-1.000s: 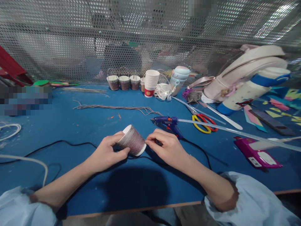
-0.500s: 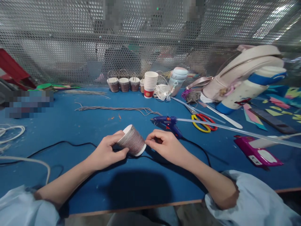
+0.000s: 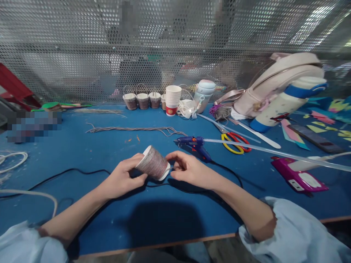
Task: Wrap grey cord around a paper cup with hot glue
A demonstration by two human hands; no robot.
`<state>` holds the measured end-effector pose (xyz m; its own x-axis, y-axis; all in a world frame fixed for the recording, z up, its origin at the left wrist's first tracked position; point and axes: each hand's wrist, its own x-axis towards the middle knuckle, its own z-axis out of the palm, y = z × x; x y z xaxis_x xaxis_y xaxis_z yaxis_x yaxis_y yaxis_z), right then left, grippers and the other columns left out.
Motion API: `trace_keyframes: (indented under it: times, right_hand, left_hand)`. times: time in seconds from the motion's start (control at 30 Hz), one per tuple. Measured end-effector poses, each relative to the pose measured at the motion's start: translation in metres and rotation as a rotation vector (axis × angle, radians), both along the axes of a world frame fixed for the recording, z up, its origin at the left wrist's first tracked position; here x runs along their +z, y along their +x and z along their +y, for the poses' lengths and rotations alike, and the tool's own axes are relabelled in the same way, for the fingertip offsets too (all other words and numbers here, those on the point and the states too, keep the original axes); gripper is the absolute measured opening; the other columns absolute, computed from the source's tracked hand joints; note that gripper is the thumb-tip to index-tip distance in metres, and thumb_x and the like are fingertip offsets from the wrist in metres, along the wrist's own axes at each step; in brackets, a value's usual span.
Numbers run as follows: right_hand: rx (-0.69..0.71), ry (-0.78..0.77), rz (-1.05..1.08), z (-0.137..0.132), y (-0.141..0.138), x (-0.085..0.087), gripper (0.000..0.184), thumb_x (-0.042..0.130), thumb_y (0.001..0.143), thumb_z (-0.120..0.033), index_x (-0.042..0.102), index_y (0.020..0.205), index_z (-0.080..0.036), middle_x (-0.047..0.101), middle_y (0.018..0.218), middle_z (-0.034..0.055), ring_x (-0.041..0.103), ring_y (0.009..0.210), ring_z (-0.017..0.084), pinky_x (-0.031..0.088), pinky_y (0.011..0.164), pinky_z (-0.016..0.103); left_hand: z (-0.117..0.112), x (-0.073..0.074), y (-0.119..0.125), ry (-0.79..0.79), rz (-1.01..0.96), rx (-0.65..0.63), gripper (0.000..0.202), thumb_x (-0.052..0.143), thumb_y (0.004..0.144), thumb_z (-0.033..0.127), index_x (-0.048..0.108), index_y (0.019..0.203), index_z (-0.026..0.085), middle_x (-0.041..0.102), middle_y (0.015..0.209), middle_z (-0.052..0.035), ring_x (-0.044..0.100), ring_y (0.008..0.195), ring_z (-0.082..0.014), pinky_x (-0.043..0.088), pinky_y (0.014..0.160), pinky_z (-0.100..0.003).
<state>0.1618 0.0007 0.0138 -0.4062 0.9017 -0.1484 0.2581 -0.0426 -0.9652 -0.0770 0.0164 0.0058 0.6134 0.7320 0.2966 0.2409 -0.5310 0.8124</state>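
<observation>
A paper cup (image 3: 153, 163) wound with grey-brown cord lies tilted in my left hand (image 3: 124, 177), its open mouth toward the upper left. My left thumb is on the near side and the fingers reach round the rim. Beside the cup's white base, my right hand (image 3: 189, 170) has its fingers curled, the index fingertip close to the cord-wrapped wall. A short dark strand of cord (image 3: 173, 168) runs from the base toward those fingers; its end is hidden among them. Beyond my right hand lies a blue glue gun (image 3: 193, 142) with a long clear glue stick.
Several cord-wrapped cups (image 3: 142, 100) and a stack of paper cups (image 3: 172, 101) stand along the mesh. Loose cords (image 3: 131, 129) lie across the blue table (image 3: 104, 223). To the right are scissors (image 3: 233, 144), a bottle (image 3: 285, 104), a bag (image 3: 274, 80) and a magenta power strip (image 3: 298, 175).
My right fingers have opened from a tight pinch at the cup's base, the index moving up along the wall. The cup has barely shifted in my left hand. The view has moved slightly.
</observation>
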Motion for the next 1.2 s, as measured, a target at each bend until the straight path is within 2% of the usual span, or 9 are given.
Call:
trace_keyframes:
  times: [0.2,0.33,0.43,0.67,0.9,0.97,1.03,1.1,1.2]
  right_hand:
    - [-0.063,0.257,-0.255,-0.005,-0.005,-0.002,0.033,0.062,0.074,-0.014,0.057,0.107,-0.016,0.047,0.066,-0.0059,0.044,0.059,0.010,0.039,0.057,0.024]
    - [-0.078,0.443,-0.373,-0.009,-0.008,-0.003,0.036,0.059,0.077,-0.011,0.053,0.112,-0.016,0.056,0.078,-0.0007,0.051,0.067,0.013,0.043,0.064,0.029]
    - [-0.051,0.499,-0.396,-0.011,-0.010,-0.005,0.036,0.058,0.079,-0.012,0.051,0.115,-0.015,0.060,0.089,0.0046,0.054,0.073,0.015,0.044,0.068,0.030]
    - [-0.022,0.519,-0.393,-0.015,-0.010,-0.004,0.040,0.059,0.079,-0.012,0.048,0.117,-0.018,0.061,0.105,0.0085,0.058,0.078,0.015,0.048,0.073,0.032]
    - [0.007,0.644,-0.440,-0.022,0.007,0.019,0.026,0.061,0.083,-0.019,0.058,0.109,-0.020,0.063,0.116,0.0092,0.058,0.108,0.022,0.045,0.095,0.039]
    - [-0.048,0.649,-0.472,-0.023,0.022,0.025,0.017,0.058,0.086,-0.023,0.062,0.102,-0.021,0.067,0.109,0.0072,0.061,0.102,0.022,0.047,0.090,0.037]
    - [-0.078,0.550,-0.563,-0.022,0.041,0.029,0.014,0.055,0.088,-0.031,0.066,0.089,-0.023,0.070,0.090,0.0032,0.064,0.081,0.019,0.049,0.073,0.031]
    - [-0.084,0.419,-0.729,-0.018,0.063,0.029,0.029,0.052,0.090,-0.042,0.066,0.073,-0.023,0.068,0.070,0.0008,0.060,0.062,0.016,0.042,0.056,0.028]
    - [-0.148,0.327,-0.985,-0.005,0.092,0.025,0.040,0.053,0.085,-0.057,0.065,0.068,-0.023,0.066,0.065,0.0025,0.059,0.059,0.019,0.037,0.053,0.029]
  left_hand:
    - [-0.001,-0.002,0.009,-0.026,0.092,0.116,0.015,0.053,0.079,0.015,0.065,0.089,0.017,0.064,0.091,-0.0050,0.059,0.087,-0.0178,0.047,0.083,-0.030]
    - [-0.005,-0.005,0.015,-0.245,0.095,0.259,0.017,0.053,0.073,0.013,0.059,0.088,0.016,0.057,0.073,0.0027,0.053,0.064,-0.0115,0.043,0.060,-0.023]
    - [-0.007,-0.004,0.016,-0.382,0.051,0.267,0.018,0.058,0.072,0.016,0.059,0.090,0.016,0.054,0.068,0.0046,0.050,0.059,-0.0102,0.041,0.056,-0.022]
    - [-0.006,0.000,0.018,-0.542,-0.060,0.282,0.024,0.070,0.072,0.028,0.067,0.091,0.014,0.069,0.079,-0.0018,0.062,0.069,-0.0154,0.049,0.067,-0.028]
    - [-0.007,0.000,0.015,-0.428,-0.120,0.330,0.031,0.071,0.074,0.030,0.069,0.101,0.015,0.074,0.095,-0.0051,0.067,0.086,-0.0212,0.053,0.081,-0.033]
    - [-0.006,-0.001,0.013,-0.386,-0.120,0.359,0.032,0.070,0.074,0.032,0.069,0.102,0.015,0.074,0.096,-0.0061,0.067,0.088,-0.0222,0.053,0.082,-0.034]
    - [-0.005,-0.003,0.012,-0.338,-0.110,0.389,0.032,0.069,0.076,0.033,0.068,0.102,0.014,0.073,0.097,-0.0070,0.067,0.089,-0.0228,0.053,0.082,-0.035]
    - [-0.005,-0.004,0.011,-0.300,-0.094,0.401,0.031,0.067,0.077,0.033,0.068,0.102,0.015,0.073,0.098,-0.0071,0.067,0.089,-0.0225,0.052,0.082,-0.035]
    - [-0.004,-0.006,0.011,-0.289,-0.062,0.402,0.029,0.066,0.078,0.033,0.069,0.102,0.015,0.073,0.099,-0.0068,0.066,0.089,-0.0224,0.051,0.082,-0.035]
